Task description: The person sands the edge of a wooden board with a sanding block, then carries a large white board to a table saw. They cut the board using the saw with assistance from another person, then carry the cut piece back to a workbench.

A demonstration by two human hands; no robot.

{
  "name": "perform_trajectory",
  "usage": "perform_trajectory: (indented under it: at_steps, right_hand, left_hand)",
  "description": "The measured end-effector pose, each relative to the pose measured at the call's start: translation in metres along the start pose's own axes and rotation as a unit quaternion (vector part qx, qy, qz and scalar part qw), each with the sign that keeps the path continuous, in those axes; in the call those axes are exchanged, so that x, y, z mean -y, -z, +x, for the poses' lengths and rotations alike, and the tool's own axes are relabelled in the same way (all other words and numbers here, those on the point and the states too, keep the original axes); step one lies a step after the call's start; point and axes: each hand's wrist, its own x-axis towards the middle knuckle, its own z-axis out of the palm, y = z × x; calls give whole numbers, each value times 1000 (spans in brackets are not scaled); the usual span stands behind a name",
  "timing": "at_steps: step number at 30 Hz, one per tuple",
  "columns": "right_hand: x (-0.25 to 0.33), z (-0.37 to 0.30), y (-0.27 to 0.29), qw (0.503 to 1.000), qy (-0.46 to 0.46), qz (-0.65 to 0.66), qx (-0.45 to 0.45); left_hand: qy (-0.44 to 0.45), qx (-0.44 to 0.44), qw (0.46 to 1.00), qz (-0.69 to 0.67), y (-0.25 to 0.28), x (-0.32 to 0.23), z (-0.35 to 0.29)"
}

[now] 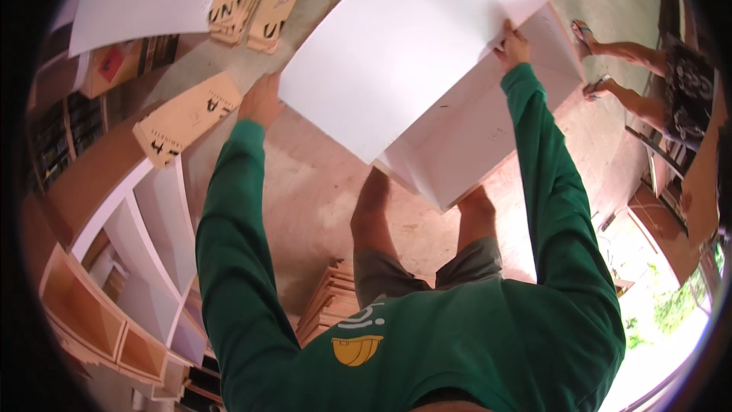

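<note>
- While the person stands over the floor (320, 198), both hands hold one large white board (404, 53) raised off the stack of white boards (465, 145) beneath it.
- Left hand (261, 101): fingers pressed against the board's left edge, gripping it.
- Right hand (512, 44): fingers pinching the far right edge.
- Progress, as judged: the top board is lifted and tilted but not yet set anywhere; the stack below lies untouched.
- Board: thin, rigid, smooth, glossy white, rectangular, faint handwriting near one corner.
- Floor: bare, pinkish, scuffed.
- Nearby: flat tan cardboard packs (187, 118) lying left, more (255, 0) beyond; white shelf unit (152, 221) on the lower left.
- Another person's sandalled feet (591, 61) show at right, well apart.
</note>
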Motion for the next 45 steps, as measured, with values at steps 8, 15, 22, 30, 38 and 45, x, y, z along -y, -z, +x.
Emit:
perform_trajectory:
  at_steps: [8,15,22,30,38,45]
  right_hand:
    - [-77,-74,-32,967,105,-209,-103]
    - [-120,-222,-46,969,-60,-209,120]
    - [117,-298,229,957,274,-18,-91]
    - [371,-222,478,688,476,-264,-480]
    - [333,-34,598,916,118,-17,-383]
    - [282,-15,547,926,277,57,-249]
  left_hand:
    - [191,-125,946,-229,-24,-41,-15]
    - [331,21,943,20,-33,-43,-16]
    - [325,-127,935,-62,-3,-173,21]
    - [126,-7,889,-441,0,-450,-18]
    - [0,-75,878,-473,122,-546,2]
    - [-43,-102,881,-460,204,-561,81]
